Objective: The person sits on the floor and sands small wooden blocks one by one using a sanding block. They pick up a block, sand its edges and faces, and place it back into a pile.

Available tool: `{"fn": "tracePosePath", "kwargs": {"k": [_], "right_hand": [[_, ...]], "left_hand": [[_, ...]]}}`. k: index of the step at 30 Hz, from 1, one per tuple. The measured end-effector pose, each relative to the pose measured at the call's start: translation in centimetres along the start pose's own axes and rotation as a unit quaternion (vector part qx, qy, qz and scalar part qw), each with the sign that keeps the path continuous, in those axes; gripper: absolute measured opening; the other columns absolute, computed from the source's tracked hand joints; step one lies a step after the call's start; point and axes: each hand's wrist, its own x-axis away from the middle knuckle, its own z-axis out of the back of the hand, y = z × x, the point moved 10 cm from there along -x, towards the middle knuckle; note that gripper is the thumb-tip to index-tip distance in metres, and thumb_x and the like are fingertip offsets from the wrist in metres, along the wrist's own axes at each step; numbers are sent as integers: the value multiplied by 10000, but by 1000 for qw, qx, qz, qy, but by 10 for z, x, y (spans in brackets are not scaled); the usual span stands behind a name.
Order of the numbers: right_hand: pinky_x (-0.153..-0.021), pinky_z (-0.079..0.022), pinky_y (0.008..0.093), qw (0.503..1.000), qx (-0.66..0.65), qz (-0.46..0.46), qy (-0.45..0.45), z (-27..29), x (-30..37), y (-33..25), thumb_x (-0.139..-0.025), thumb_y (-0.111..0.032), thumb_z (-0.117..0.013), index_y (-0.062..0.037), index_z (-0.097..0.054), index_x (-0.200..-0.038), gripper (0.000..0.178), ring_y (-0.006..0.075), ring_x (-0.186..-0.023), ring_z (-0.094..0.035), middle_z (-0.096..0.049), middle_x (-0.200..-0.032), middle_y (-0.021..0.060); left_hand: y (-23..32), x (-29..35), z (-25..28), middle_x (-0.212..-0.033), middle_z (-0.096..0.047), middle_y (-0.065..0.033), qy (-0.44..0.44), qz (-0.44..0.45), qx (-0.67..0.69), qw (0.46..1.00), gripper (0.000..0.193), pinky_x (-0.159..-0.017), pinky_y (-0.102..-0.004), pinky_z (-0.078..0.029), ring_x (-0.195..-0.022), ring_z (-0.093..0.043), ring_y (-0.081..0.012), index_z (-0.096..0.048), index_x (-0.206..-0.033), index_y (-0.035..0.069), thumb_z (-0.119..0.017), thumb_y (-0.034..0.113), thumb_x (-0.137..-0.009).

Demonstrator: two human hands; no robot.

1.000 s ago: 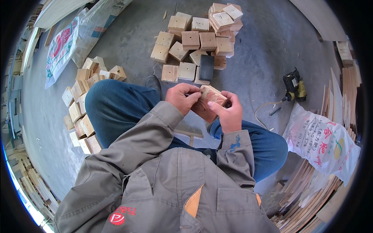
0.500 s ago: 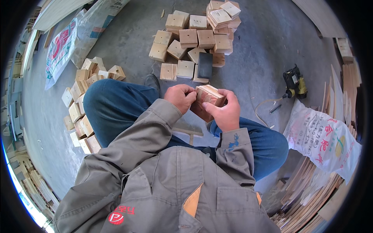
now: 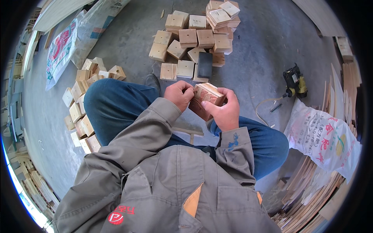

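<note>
A layered plywood block is held up between my knees, tilted so its striped edge shows. My right hand grips it from the right, thumb across the near side. At its left edge, my left hand is closed in a pinch against the block; anything between those fingertips is hidden. Just beyond lie several similar wooden blocks, many with a small hole in the top face. A dark grey rectangular block rests on the nearest of them.
Beside my left knee is another heap of wooden blocks. A yellow and black power tool lies on the floor at right, with a cord. White printed sacks lie at both sides. Thin wood strips are stacked along the right.
The plywood block has turned slightly in my right hand, showing more of its near side. Both hands have shifted very little.
</note>
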Motion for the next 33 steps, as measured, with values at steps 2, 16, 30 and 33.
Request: {"fn": "tracePosePath", "kwargs": {"k": [2, 16, 30, 33], "right_hand": [[-968, -514, 411, 1000, -13, -6, 0, 1, -1, 5, -698, -212, -877, 33, -633, -1192, 603, 318, -1090, -628, -613, -1201, 202], [-981, -508, 417, 1000, 13, 0, -11, 2, -2, 3, -692, -206, -880, 21, -625, -1203, 615, 329, -1107, -614, -597, -1210, 203], [-906, -570, 353, 887, -429, -165, -48, -11, 0, 28, -894, -64, -722, 63, -560, -1260, 419, 209, -1018, -678, -659, -1163, 158], [-913, -565, 352, 854, -482, -183, -66, -17, -1, 38, -921, -71, -697, 58, -567, -1249, 376, 206, -1030, -675, -658, -1177, 150]], "left_hand": [[-4, 0, -3, -833, -724, -76, -20, 41, 59, 997, 143, -654, -286, -574, -725, -670, -120, -718, -996, -32, -673, 98, -956], [-7, 0, -13, -871, -724, -66, -68, 63, 130, 987, 121, -651, -281, -560, -730, -645, -115, -733, -1021, -24, -710, 73, -953], [-28, 1, 0, -995, -658, -99, -18, 211, 239, 948, 313, -618, -321, -589, -701, -690, -185, -605, -1163, 44, -560, 325, -1034], [-10, 7, -10, -1097, -648, -115, -61, 232, 263, 934, 422, -654, -341, -600, -785, -697, -206, -570, -1262, 52, -532, 407, -1036]]}}
